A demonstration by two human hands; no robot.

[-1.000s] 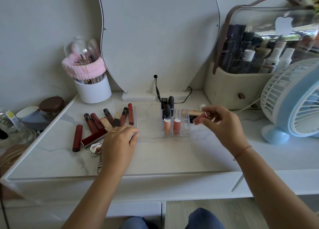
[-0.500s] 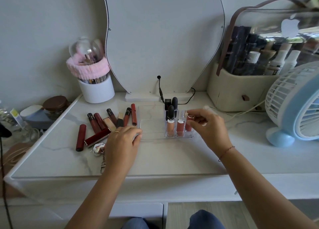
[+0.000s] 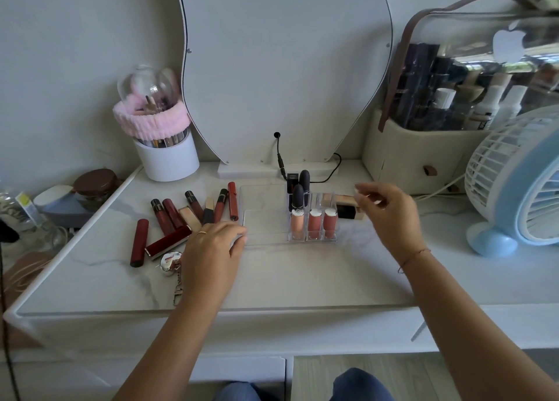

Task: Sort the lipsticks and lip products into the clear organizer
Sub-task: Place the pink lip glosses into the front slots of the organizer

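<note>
On the left of the white surface (image 3: pixel 99 282) lie dark red lip glosses (image 3: pixel 193 211) in a loose bunch. The left hand (image 3: pixel 211 249) rests flat beside them, fingers (image 3: pixel 237 241) together, touching the near left edge of the clear organizer (image 3: pixel 263 216). In the organizer stand 3 pink lip glosses (image 3: pixel 314 223) in the near row and 2 black lipsticks (image 3: pixel 301 188) behind. The right hand (image 3: pixel 390 216) hovers just right of it, fingers (image 3: pixel 367 196) curled and empty. A gold and black lipstick (image 3: pixel 346 205) lies under that hand.

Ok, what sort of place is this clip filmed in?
Most likely a home dressing table: a curvy mirror stands against the wall, a white brush cup sits beside it, and lip products lie on the marble-look tabletop.
</note>
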